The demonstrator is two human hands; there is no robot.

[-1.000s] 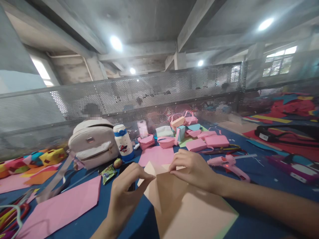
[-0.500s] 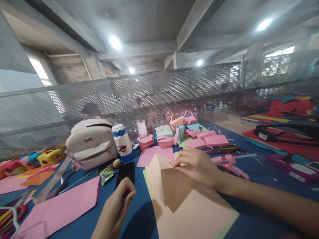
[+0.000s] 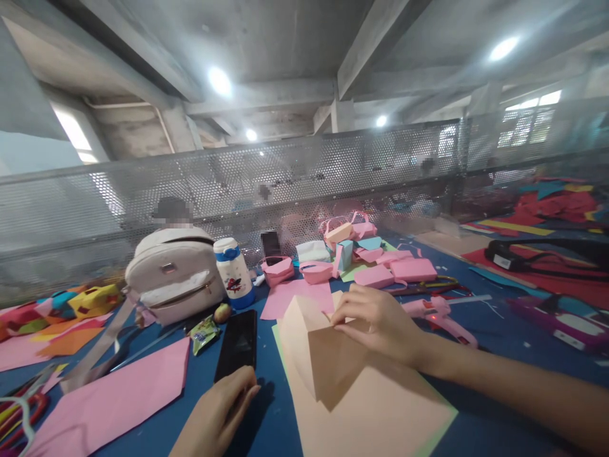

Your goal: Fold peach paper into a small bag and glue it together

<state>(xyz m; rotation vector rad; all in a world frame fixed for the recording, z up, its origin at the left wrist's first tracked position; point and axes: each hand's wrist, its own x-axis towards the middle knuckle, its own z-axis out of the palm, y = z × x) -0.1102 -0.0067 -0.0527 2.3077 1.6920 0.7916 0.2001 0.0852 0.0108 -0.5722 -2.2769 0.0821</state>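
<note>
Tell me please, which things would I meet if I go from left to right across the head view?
Scissors → yellow paper shape → backpack → bottle → small pink bag → right hand → glue gun → purple object.

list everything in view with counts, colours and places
backpack: 1, cream, left
water bottle: 1, white and blue, beside backpack
smartphone: 1, black, by left hand
snack packet: 1, green, left of smartphone
small round item: 1, yellowish, behind packet
peach paper: count unclear, peach, centre
green paper: count unclear, green, beneath peach paper
pink paper: several, pink, left and centre
paper bags: several, mostly pink, centre back
hot glue gun: 1, pink, right
scissors: count unclear, red handles, far left
devices: count unclear, black and purple, far right
mesh barrier: 1, grey, background
ceiling lights: 4+, white, overhead
table: 1, blue, foreground
left hand: 1, bare, near smartphone
right hand: 1, bare, holding peach paper
</note>
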